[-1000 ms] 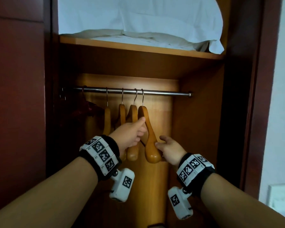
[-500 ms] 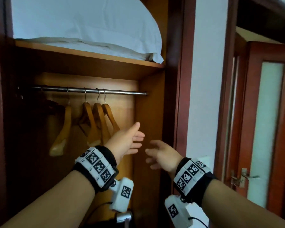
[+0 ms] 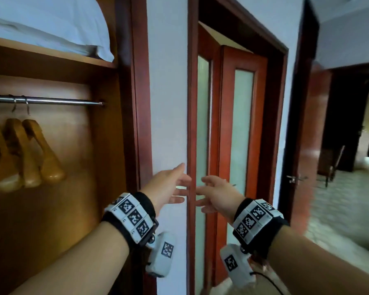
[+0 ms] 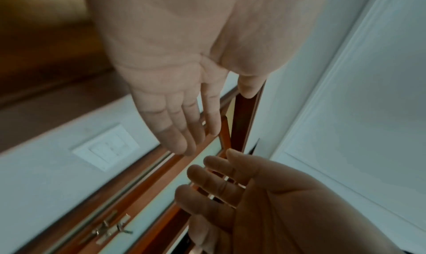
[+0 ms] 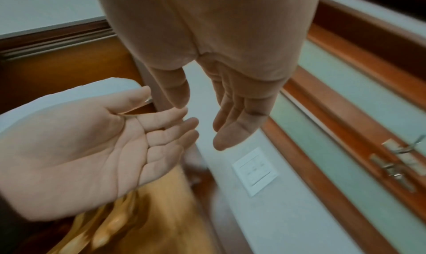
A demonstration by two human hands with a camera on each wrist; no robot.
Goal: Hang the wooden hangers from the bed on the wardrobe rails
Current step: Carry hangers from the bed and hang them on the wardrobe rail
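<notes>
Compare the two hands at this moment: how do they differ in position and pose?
The left hand is in front of the white wall strip beside the wardrobe; the right hand is in front of the glass door. The left hand's thumb points up; the right hand's back faces up, its fingers loosely spread. Both hands are empty and hold no wooden hangers, which hang on the rail.

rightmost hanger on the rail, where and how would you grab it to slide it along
Probably grip the rightmost hanger high on its wooden neck, just under the hook, coming from the open right side: the other hangers crowd its left, and the rail to its right is bare. Both the left hand and right hand are empty.
</notes>
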